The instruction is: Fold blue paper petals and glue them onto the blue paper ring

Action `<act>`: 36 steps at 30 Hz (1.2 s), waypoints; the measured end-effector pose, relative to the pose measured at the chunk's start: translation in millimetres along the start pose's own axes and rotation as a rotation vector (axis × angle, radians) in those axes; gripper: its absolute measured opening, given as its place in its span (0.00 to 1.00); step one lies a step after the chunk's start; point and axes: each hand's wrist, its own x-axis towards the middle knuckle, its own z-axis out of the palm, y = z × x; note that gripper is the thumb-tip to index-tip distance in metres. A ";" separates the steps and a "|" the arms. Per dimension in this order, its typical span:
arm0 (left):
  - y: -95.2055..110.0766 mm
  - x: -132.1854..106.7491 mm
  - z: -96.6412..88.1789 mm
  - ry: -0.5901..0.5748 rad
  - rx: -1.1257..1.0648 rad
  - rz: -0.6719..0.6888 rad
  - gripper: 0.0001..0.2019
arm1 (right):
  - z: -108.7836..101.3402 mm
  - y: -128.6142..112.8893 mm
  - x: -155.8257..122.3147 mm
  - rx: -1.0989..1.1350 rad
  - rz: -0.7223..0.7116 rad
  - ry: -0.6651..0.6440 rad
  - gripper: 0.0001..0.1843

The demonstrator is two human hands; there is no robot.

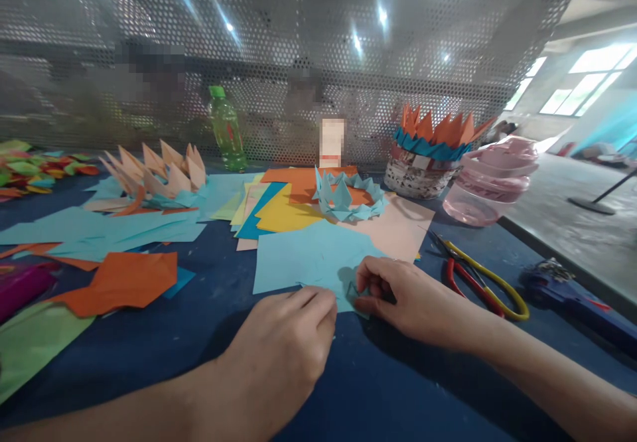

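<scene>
A light blue paper sheet [311, 256] lies on the dark blue table [209, 316] in front of me. My left hand [283, 346] rests knuckles-up at the sheet's near edge, fingers curled and pressed onto the paper. My right hand [405, 299] pinches a small folded corner of the same sheet between thumb and fingers. Behind the sheet lies a fan of coloured papers [279, 210] with a light blue folded paper ring [348, 196] on it.
Red-and-yellow scissors [480, 279] and a blue tool [572, 293] lie right of my hand. A pink lidded container [490, 183], an orange-and-blue paper crown on a basket [430, 153], a green bottle [226, 127], a peach paper crown [154, 173] and loose orange paper [119, 283] stand around. A perforated metal screen closes the back.
</scene>
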 end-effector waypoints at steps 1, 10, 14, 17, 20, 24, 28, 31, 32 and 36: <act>0.2 -0.1 -0.3 0.001 -0.003 -0.001 0.16 | 1.7 -1.1 0.0 -0.017 0.007 0.020 0.06; -1.9 2.6 -4.3 0.014 0.032 -0.002 0.15 | 10.8 -5.6 2.2 -0.037 0.106 0.098 0.13; -5.3 2.3 -2.4 0.028 0.000 -0.018 0.15 | 6.2 0.2 1.4 0.105 0.097 0.041 0.08; -6.6 1.8 -0.8 0.046 -0.019 -0.018 0.14 | 3.6 4.0 1.3 0.165 0.071 0.017 0.10; -6.2 1.3 -1.2 0.037 -0.008 -0.005 0.14 | 3.0 5.5 2.1 0.180 0.047 0.003 0.12; -3.7 -0.1 -2.7 0.029 0.003 0.014 0.14 | 7.0 2.1 3.4 0.120 0.065 0.033 0.13; -1.1 -2.1 -1.4 0.048 0.000 -0.016 0.15 | 11.6 -3.4 4.2 0.000 0.094 0.114 0.13; 0.3 -3.2 0.0 0.062 0.006 -0.025 0.17 | 12.5 -4.1 4.2 -0.004 0.090 0.110 0.13; 0.9 -3.3 0.2 0.061 0.007 -0.028 0.17 | 12.5 -3.7 4.2 -0.003 0.089 0.107 0.13; 3.8 -2.4 -0.8 0.046 0.033 -0.038 0.21 | 12.2 -1.8 3.9 -0.003 0.081 0.102 0.13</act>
